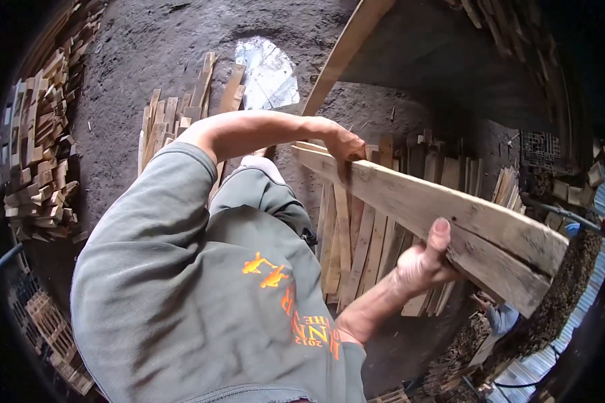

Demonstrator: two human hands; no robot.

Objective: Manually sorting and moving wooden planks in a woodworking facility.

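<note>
- Head view: you look down over your own grey shirt [202,302] at a wide, weathered plank [444,221] held across your front, slanting from upper left to lower right.
- Your left hand [343,144] lies on the plank's upper end, fingers draped over its top edge; the grip is closed loosely round the wood.
- Your right hand [423,258] takes the plank from below near the middle, thumb pressed up on the near face, fingers hidden behind it; that grip is closed on the plank.
- The plank is off the ground, carried wholly by your two hands, above a row of boards [363,242] lying side by side on the dirt floor [148,54].
- Judging by this, the lift is done; the plank is not yet set down anywhere.
- A stack of short offcuts [40,154] rises at the left, well apart from the hands.
- A second loose pile of boards [181,107] lies beyond your shoulder.
</note>
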